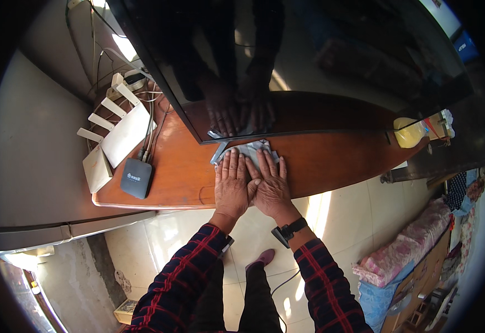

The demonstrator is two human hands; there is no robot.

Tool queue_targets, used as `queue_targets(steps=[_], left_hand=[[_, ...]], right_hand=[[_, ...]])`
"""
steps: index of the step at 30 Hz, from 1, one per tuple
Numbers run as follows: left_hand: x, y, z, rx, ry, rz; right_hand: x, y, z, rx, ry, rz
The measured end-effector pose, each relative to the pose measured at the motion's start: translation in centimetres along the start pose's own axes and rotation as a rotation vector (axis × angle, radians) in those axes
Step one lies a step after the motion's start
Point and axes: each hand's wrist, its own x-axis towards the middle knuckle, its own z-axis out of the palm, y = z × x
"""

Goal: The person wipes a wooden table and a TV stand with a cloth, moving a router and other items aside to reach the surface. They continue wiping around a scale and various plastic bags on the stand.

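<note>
Both palms press flat on a folded grey cloth lying on the reddish-brown wooden cabinet top. My left hand covers the cloth's left part, fingers pointing away from me. Beside it, my right hand lies with its fingers spread a little, the thumbs meeting in the middle. Most of the cloth is hidden under the hands; its far edge and a strip at the left show. Just beyond the fingertips is the lower edge of a large dark television, whose screen mirrors my arms.
To the left stand a white router with several antennas, a small white box and a black set-top box with cables. A bag of something yellow sits at the right end. Pink floral bedding lies lower right, beyond the tiled floor.
</note>
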Motion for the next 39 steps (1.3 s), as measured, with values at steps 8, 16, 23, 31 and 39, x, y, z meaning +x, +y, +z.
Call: queue_targets(steps=[8,16,23,31,39], left_hand=[[1.8,0.5,0.9,0.009,-0.003,-0.066],[2.7,0.6,0.9,0.074,-0.025,-0.053],[3.5,1.0,1.4,0.109,-0.025,-0.019],[3.7,1.3,1.3,0.133,-0.058,-0.043],[4.6,1.4,2.2,0.111,-0.071,-0.024]], right_hand=[[1.6,1.6,-0.9,0.02,0.057,-0.034],[2.1,2.3,-0.7,0.032,0.026,-0.012],[2.2,3.1,-0.6,0.021,0.047,0.01],[2.3,3.1,-0.8,0.009,-0.033,0.051],[2.2,4.1,-1.3,0.066,0.046,0.051]])
